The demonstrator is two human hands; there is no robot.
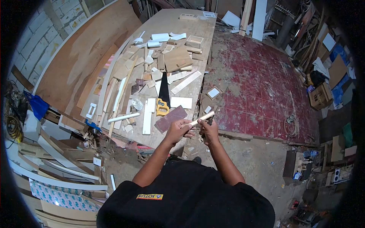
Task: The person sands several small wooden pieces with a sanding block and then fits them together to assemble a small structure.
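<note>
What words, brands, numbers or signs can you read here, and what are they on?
"JOTUN": on the small yellow and red label of the black shirt.
Too blurred to read: the teal marks on the patterned sheet at lower left.
Too small to read: any print on the cardboard box at right.
I can make out no numbers.

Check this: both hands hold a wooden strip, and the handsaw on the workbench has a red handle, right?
No: in the head view, the handsaw on the workbench has a yellow handle, not red. Left hand and right hand do hold the wooden strip.
</note>
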